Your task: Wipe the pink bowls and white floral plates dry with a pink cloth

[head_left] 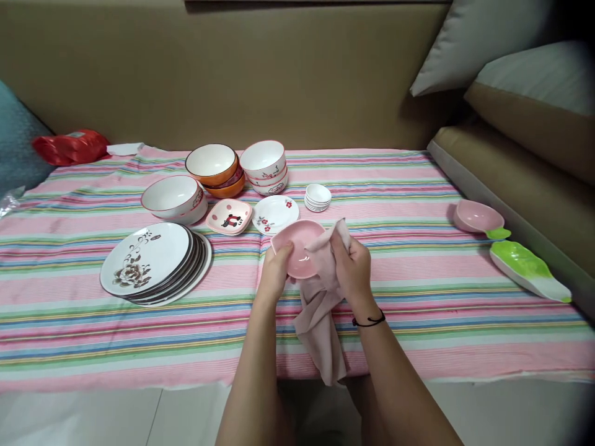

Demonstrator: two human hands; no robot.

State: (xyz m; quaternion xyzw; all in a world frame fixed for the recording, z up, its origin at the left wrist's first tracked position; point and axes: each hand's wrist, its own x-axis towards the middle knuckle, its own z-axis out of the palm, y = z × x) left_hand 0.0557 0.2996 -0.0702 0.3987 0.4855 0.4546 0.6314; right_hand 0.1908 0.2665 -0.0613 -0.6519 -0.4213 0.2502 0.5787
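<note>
A small pink bowl with a pointed rim is held above the striped cloth, tilted toward me. My left hand grips its left edge, thumb over the rim and the other fingers hidden beneath. My right hand, with a black cord at the wrist, is closed on a dusty-pink cloth. Part of that cloth touches the bowl's right side, and the rest hangs down toward the front edge. Just beyond the bowl lie a white flowered plate and a stack of tiny white dishes.
Left stands a stack of plates; behind it are white bowls, orange bowls, more white bowls and a cat-print dish. At right lie another pink bowl and a green-and-white dish beside cushions. A red package sits far left.
</note>
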